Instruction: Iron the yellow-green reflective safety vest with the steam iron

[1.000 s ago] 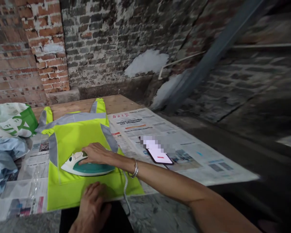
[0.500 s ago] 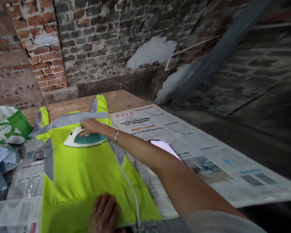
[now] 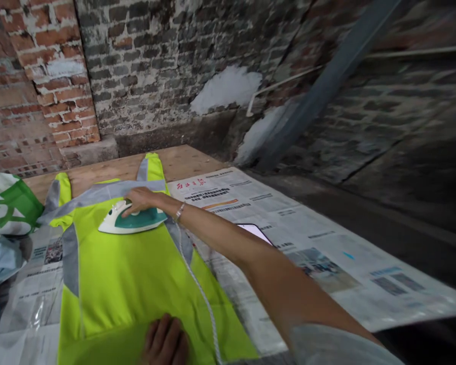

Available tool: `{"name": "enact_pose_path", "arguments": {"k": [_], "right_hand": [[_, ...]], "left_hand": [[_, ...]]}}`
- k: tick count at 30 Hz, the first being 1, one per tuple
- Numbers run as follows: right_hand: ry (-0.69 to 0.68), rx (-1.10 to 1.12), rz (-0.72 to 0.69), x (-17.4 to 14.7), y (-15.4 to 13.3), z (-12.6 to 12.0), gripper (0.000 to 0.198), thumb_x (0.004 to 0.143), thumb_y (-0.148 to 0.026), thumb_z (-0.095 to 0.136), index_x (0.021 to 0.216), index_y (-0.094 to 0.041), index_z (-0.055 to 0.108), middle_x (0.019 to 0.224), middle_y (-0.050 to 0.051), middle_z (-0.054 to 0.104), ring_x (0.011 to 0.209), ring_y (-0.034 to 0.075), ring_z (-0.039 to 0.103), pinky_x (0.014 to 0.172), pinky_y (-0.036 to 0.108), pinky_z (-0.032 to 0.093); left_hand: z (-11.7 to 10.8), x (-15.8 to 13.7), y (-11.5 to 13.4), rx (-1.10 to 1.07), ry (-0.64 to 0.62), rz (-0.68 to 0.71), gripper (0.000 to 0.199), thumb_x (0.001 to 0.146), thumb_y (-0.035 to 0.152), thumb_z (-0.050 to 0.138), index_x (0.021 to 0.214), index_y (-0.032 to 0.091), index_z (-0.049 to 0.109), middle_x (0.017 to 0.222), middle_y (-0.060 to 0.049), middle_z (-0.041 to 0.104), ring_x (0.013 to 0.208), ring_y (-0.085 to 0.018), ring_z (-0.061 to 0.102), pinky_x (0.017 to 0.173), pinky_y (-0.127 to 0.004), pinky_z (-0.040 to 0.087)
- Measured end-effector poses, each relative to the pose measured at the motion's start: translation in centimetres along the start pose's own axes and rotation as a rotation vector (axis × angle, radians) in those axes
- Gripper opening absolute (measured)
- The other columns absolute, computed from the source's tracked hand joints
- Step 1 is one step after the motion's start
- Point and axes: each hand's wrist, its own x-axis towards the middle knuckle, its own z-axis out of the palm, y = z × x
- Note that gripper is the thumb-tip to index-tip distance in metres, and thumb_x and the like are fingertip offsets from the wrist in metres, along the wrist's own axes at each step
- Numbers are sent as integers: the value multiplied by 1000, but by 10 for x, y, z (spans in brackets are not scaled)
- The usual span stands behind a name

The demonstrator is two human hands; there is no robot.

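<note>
A hi-vis yellow garment (image 3: 110, 268) with grey bands lies spread out in front of me, its two sleeves pointing away. My right hand (image 3: 140, 199) is closed around the handle of a white and green clothes iron (image 3: 137, 221), which sits on the upper part of the fabric just below the grey band. From the iron a white cord (image 3: 199, 286) runs down across the garment toward me. At the bottom of the view my left hand (image 3: 166, 342) rests on the near end of the garment, fingers laid on the cloth; its lower part is cut off.
Newspaper sheets (image 3: 327, 253) under clear plastic cover the wooden table (image 3: 190, 154). A phone with a lit screen (image 3: 255, 232) lies beyond my right forearm. To the left are a green and white bag (image 3: 26, 203) and pale blue cloth (image 3: 2, 261). A brick wall (image 3: 144, 66) stands behind.
My view has shifted slightly, so the scene sits a little lower and further left. The iron stays on almost the same part of the garment, and my left hand still rests on the cloth.
</note>
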Motion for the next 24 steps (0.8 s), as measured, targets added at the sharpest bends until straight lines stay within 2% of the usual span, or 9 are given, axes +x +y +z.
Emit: {"name": "enact_pose_path", "arguments": {"k": [2, 4, 8, 12, 14, 17, 22, 24], "right_hand": [[-19, 3, -40, -32, -22, 4, 56, 84, -73, 74, 106, -21, 81, 106, 10, 82, 101, 27, 75, 69, 27, 42], [-48, 16, -82, -67, -45, 8, 52, 84, -71, 75, 105, -22, 81, 102, 9, 83, 99, 27, 76, 68, 27, 42], [-97, 23, -136, -127, -86, 18, 50, 88, -67, 74, 105, -21, 81, 96, 12, 83, 97, 30, 78, 68, 29, 43], [-79, 13, -134, -153, -106, 28, 50, 88, -65, 75, 109, -19, 81, 96, 15, 82, 97, 32, 78, 71, 30, 47], [-54, 14, -113, -148, -108, 30, 52, 89, -65, 75, 111, -19, 80, 97, 15, 82, 98, 33, 78, 74, 31, 49], [-12, 11, -56, -120, -101, 30, 56, 89, -69, 73, 114, -19, 79, 102, 16, 82, 103, 33, 78, 79, 31, 51], [75, 1, 78, -37, -81, 22, 65, 93, -75, 62, 119, -17, 79, 117, 20, 79, 114, 33, 75, 86, 33, 53], [112, -3, 127, -2, -75, 18, 67, 95, -73, 60, 121, -15, 78, 122, 22, 77, 119, 33, 73, 90, 33, 53]], "left_hand": [[-5, 9, 2, -13, 19, -18, 51, 102, 53, 53, 137, 19, 66, 129, -11, 77, 131, -28, 68, 103, -41, 61], [-11, 15, 5, -15, -65, -47, 49, 101, 52, 55, 137, 20, 66, 134, -9, 75, 132, -28, 68, 104, -42, 61], [-21, 16, 10, -1, -205, -78, 58, 95, 56, 66, 143, 22, 62, 141, -8, 71, 134, -29, 66, 107, -45, 61], [-22, 13, 10, 3, -223, -92, 58, 92, 54, 70, 141, 23, 63, 142, -8, 71, 134, -30, 65, 109, -46, 59], [-19, 11, 8, 10, -203, -88, 59, 91, 54, 71, 141, 24, 63, 142, -8, 71, 134, -30, 66, 109, -46, 59], [-11, 6, 4, 29, -173, -48, 59, 91, 52, 69, 142, 23, 62, 140, -10, 72, 133, -31, 66, 106, -46, 60], [14, -13, -5, 76, -8, 50, 57, 95, 58, 58, 136, 19, 66, 129, -13, 77, 130, -30, 68, 102, -42, 60], [22, -20, -6, 98, 2, 71, 58, 96, 61, 56, 134, 19, 67, 126, -14, 78, 129, -30, 69, 103, -42, 59]]}}
